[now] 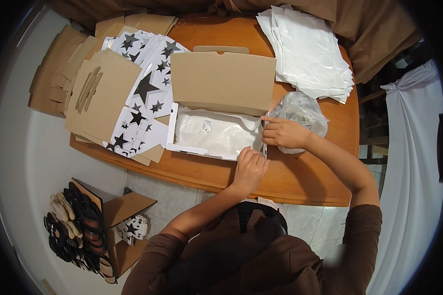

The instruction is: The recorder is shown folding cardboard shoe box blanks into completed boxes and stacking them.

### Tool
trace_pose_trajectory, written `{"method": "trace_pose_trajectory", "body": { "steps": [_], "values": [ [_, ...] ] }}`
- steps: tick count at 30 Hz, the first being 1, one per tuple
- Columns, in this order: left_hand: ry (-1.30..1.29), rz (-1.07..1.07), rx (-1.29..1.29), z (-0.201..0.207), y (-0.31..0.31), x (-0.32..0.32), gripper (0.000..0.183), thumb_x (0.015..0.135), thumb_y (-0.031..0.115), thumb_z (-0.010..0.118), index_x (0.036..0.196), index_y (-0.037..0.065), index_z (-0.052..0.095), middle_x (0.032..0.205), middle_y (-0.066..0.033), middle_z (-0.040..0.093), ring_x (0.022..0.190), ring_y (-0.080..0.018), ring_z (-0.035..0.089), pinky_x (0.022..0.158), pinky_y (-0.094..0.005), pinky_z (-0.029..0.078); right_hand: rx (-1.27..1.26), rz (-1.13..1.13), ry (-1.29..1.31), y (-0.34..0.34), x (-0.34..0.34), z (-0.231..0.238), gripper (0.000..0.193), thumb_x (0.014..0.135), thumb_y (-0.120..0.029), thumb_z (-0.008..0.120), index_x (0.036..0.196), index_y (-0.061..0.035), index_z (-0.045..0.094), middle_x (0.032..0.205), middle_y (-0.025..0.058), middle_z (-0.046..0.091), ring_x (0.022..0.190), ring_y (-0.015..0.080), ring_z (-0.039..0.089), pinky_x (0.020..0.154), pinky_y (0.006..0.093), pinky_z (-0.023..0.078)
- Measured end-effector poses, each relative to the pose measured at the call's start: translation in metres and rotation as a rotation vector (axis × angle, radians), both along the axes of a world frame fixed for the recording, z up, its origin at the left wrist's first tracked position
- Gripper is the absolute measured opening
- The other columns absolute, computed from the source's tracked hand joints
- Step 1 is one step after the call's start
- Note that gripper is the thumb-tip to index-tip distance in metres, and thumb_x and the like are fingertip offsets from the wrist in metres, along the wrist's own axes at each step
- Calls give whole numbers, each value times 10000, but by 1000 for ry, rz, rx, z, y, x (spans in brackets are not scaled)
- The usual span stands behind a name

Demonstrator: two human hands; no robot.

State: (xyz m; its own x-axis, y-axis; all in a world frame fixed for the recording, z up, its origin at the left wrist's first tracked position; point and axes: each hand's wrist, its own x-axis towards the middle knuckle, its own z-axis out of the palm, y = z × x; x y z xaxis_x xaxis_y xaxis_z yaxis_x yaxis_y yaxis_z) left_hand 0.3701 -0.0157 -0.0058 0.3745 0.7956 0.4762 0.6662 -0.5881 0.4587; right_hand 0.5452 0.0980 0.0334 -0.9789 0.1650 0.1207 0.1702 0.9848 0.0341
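Observation:
A cardboard box (223, 81) stands on the wooden table with its brown lid raised at the back. White tissue paper (226, 135) fills it, and a small silvery sticker (206, 126) lies on the paper. My left hand (250, 171) is closed over the near wall by the right corner, fingertips at the paper's edge. At the right wall, my right hand (285, 133) has its fingers bent and pressed together on the rim. A clear plastic bag (307, 114) with small things in it sits behind my right hand; its contents are hard to make out.
To the left lie piles of flat brown cardboard (98, 93) and star-printed box blanks (147, 88). A stack of white paper sheets (307, 54) covers the back right of the table (216, 29). Below left, a rack (128, 209) holds several sandals (83, 226). A white curtain (411, 172) hangs at right.

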Motion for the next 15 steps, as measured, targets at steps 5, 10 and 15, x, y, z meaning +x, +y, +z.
{"method": "trace_pose_trajectory", "body": {
  "steps": [5, 10, 15],
  "values": [
    [-64, 40, -80, 1, -1, 0, 150, 738, 135, 705, 760, 40, 591, 750, -70, 579, 826, -232, 551, 899, -429, 387, -101, -30, -180, 5, -7, 14, 134, 699, -100, 584, 829, -96, 618, 826, 7, 560, 889, 185, 570, 1104, 433, 281],
    [61, 4, -114, 17, 1, -15, 193, 757, 212, 694, 825, 56, 602, 832, -63, 596, 876, -239, 541, 882, -419, 371, -125, -255, 227, 38, -33, 47, 481, 623, -110, 652, 1099, -97, 583, 1127, 118, 533, 1107, 285, 497, 1074, 482, 290],
    [56, 61, -19, 35, 15, -43, 226, 775, 215, 666, 924, 60, 599, 958, -66, 600, 912, -252, 542, 866, -410, 373, 96, -690, 595, 97, -53, 41, 526, 714, -149, 642, 1220, -107, 505, 1182, 145, 516, 1118, 323, 478, 1018, 488, 331]
  ]
}}
